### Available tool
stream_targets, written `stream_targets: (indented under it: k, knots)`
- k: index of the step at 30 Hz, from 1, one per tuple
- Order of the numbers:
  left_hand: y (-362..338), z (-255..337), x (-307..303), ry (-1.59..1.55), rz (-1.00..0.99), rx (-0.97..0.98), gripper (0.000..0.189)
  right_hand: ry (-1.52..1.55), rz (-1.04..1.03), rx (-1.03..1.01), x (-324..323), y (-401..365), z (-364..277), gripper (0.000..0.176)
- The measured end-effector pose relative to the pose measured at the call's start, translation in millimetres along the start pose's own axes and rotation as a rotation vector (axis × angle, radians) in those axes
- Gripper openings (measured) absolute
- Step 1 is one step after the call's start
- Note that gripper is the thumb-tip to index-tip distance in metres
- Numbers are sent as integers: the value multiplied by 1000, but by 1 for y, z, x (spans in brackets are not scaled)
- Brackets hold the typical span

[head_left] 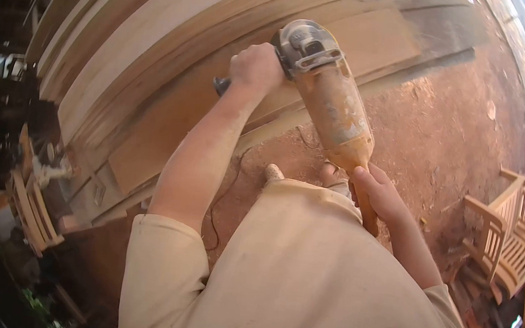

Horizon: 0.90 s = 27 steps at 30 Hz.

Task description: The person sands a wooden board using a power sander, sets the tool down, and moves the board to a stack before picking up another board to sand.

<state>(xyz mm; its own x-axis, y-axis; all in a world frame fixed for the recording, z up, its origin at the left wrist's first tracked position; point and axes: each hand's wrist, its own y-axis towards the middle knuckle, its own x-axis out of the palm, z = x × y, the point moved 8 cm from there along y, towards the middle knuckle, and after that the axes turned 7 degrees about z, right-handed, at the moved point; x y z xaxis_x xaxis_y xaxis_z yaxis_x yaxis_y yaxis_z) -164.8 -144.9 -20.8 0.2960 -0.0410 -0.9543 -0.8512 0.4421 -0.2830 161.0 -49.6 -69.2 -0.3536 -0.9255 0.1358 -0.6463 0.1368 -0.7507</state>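
A dusty angle grinder (pixel 336 104) with a yellowish body runs diagonally across the middle of the view, its metal head at the top. My left hand (pixel 258 68) is wrapped round the dark side handle, whose end sticks out below the fist. Around the rear handle, close to my shirt, my right hand (pixel 377 193) is closed. Beneath and behind the grinder lies a brown wooden panel (pixel 376 38) on long boards. The grinder's disc is mostly hidden, and I cannot tell whether it touches the wood.
Long pale boards (pixel 155 19) lie stacked at the upper left. A slatted wooden chair (pixel 503 230) stands at the right, near wood pieces. Another slatted piece (pixel 32 207) is at the lower left. Dust and shavings cover the reddish ground (pixel 444 130); a thin cable (pixel 221 202) crosses it.
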Motion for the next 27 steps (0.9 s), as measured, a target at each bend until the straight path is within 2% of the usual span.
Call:
stream_targets:
  k: [1, 3, 5, 6, 8, 10, 11, 13, 17, 19, 24, 27]
  knots:
    - [-11, -22, 2, 40, 86, -28, 25, -53, -89, -2, 15, 4, -1, 41]
    - [-35, -74, 12, 138, 419, -49, 20, -78, -142, 3, 35, 14, -5, 40]
    - [-63, -96, 11, 119, 483, -135, 20, -153, -244, 5, 43, 18, -8, 40]
    - [-80, -117, 9, 128, 487, -208, 20, -160, -244, 20, 45, 18, -7, 41]
    - [-99, -147, 5, 109, 450, -264, 19, -210, -378, -21, 65, 26, -6, 41]
    - [-120, -186, -1, 114, 437, -353, 18, -100, -616, -83, 98, 21, -16, 43]
    - [-133, -205, -2, 112, 423, -418, 18, -117, -632, -81, 107, 23, -16, 43]
    - [-155, -247, -2, 117, 424, -521, 17, -210, -631, 24, 127, 30, -9, 56]
    - [-200, -318, -4, 127, 429, -638, 17, -344, -705, -40, 198, 32, -12, 45]
    - [-219, -355, -6, 126, 416, -749, 17, -377, -697, -26, 232, 26, -14, 45]
    - [-252, -410, -15, 82, 366, -878, 23, -506, -683, -24, 290, 25, -15, 47]
    - [-270, -438, -10, 74, 332, -954, 30, -599, -734, -139, 314, 35, -8, 55]
